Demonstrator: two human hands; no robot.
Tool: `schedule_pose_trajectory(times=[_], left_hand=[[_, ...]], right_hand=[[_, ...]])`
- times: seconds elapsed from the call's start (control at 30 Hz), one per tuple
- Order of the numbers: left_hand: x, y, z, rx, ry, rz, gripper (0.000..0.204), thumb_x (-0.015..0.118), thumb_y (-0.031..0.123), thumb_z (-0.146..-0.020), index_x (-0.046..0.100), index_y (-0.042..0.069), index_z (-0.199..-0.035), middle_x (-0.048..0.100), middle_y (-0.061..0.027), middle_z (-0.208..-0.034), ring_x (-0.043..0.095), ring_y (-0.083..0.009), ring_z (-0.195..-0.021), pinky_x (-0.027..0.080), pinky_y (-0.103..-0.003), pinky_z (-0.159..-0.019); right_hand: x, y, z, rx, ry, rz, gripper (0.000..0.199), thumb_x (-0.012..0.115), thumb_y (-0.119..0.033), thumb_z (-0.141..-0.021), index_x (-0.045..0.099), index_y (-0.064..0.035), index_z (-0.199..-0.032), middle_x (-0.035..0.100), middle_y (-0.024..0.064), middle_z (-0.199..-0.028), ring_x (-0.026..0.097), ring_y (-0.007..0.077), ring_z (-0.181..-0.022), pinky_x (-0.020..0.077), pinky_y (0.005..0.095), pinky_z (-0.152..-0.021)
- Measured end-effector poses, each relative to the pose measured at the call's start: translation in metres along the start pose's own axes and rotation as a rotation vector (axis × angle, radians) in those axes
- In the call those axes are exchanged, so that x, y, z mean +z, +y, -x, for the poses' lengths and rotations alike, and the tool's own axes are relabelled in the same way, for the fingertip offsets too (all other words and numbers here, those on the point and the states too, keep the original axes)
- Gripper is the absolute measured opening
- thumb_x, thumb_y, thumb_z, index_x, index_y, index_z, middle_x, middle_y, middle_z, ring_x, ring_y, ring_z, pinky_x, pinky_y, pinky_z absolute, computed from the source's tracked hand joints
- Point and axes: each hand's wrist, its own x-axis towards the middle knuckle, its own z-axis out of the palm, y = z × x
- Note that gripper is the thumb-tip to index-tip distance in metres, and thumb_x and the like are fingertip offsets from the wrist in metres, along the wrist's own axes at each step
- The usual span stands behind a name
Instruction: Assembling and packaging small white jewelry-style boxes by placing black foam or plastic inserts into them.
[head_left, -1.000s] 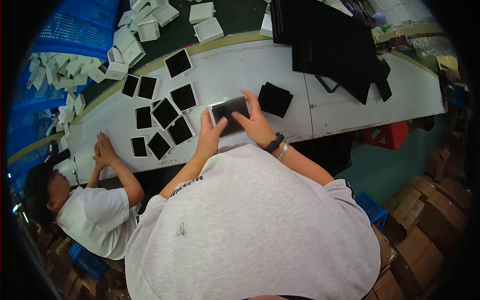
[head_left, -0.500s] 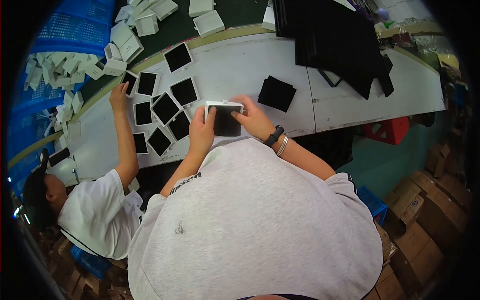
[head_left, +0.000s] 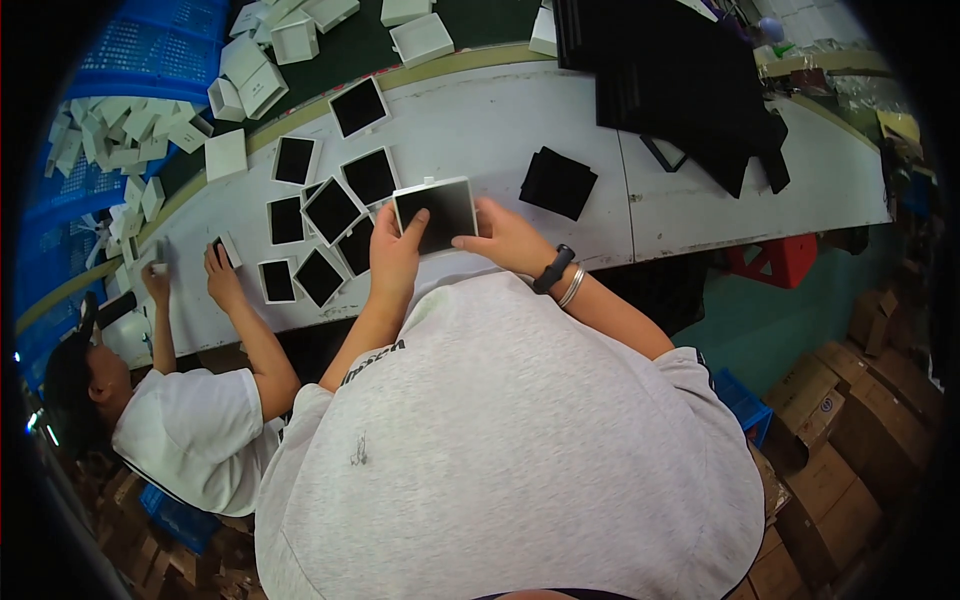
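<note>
Seen from above the wearer's head, a long white worktable [head_left: 520, 110] curves across the upper half of the view. At the far left, beyond the table's back edge, a blue crate [head_left: 120, 70] and a heap of small white box parts [head_left: 110, 140] sit within reach. At the table's left end a co-worker in a white shirt [head_left: 190, 440] has both hands on the surface, one hand [head_left: 222, 280] touching a small white piece; their grip is too small to make out. Just right of them, along the near edge, a cluster of shallow white trays with black inserts [head_left: 325, 215] lies face up in loose rows, seemingly laid out flat so each stays easy to pick. Next comes the wearer's left hand [head_left: 396, 252], fingers pressed together under and along the left side of a white tray with a black insert [head_left: 436, 212], thumb on its face. The right hand [head_left: 510, 238] pinches the tray's right edge, thumb on top, so the tray is held level just above the near edge. Further right a loose black pad [head_left: 558, 182] lies alone, and a stack of black sheets [head_left: 680, 80] fills the far right corner.
</note>
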Motion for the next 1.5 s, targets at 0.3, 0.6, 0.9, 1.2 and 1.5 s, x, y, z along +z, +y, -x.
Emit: schedule_pose_trajectory(times=[0.3,0.6,0.9,1.2,1.5], left_hand=[[-0.008,-0.001,-0.004,0.146,0.158,-0.07,0.028,0.048,0.027,-0.099,0.056,0.002,-0.106,0.061,-0.0013,-0.091,0.052,-0.0066,-0.082,0.042,-0.021,-0.075],[-0.042,0.003,-0.017,0.111,0.111,-0.265,0.032,0.061,0.025,-0.093,0.052,0.004,-0.115,0.061,-0.0007,-0.088,0.052,-0.0064,-0.077,0.042,-0.021,-0.07],[-0.17,0.029,-0.077,0.434,0.988,-1.412,0.045,0.066,0.025,-0.082,0.055,0.003,-0.12,0.057,-0.0182,-0.115,0.051,-0.0353,-0.11,0.037,-0.044,-0.098],[0.012,0.038,-0.246,0.67,0.178,-1.108,0.042,0.071,0.024,-0.075,0.061,0.015,-0.115,0.052,-0.0205,-0.123,0.045,-0.0393,-0.119,0.039,-0.045,-0.099],[0.058,0.014,-0.19,0.612,0.033,-0.665,0.013,0.066,0.002,-0.076,0.067,0.007,-0.088,0.044,-0.0226,-0.136,0.05,-0.0435,-0.116,0.045,-0.043,-0.095]], right_hand=[[0.018,-0.009,-0.006,-0.168,0.094,0.288,0.029,0.048,-0.01,-0.092,0.046,0.0057,-0.117,0.061,0.0254,-0.079,0.061,0.038,-0.067,0.0483,0.0441,-0.063],[-0.001,0.007,-0.003,-0.041,-0.035,-0.126,0.044,0.059,-0.02,-0.089,0.046,-0.0025,-0.127,0.062,0.0151,-0.103,0.062,0.023,-0.092,0.0484,0.0333,-0.08],[-0.109,0.026,-0.001,-0.082,0.534,1.31,0.084,0.082,-0.03,-0.065,0.041,-0.0072,-0.134,0.043,0.0161,-0.132,0.041,0.035,-0.122,0.0365,0.0436,-0.1],[-0.109,0.017,-0.008,-0.207,0.554,1.024,0.07,0.086,-0.014,-0.057,0.048,-0.0022,-0.115,0.048,0.0195,-0.119,0.049,0.0396,-0.108,0.0433,0.0414,-0.095],[-0.118,-0.057,-0.017,-0.234,0.496,-0.509,0.033,0.054,-0.002,-0.091,0.045,0.0038,-0.122,0.057,0.0083,-0.115,0.053,0.0151,-0.106,0.0403,0.0284,-0.096]])
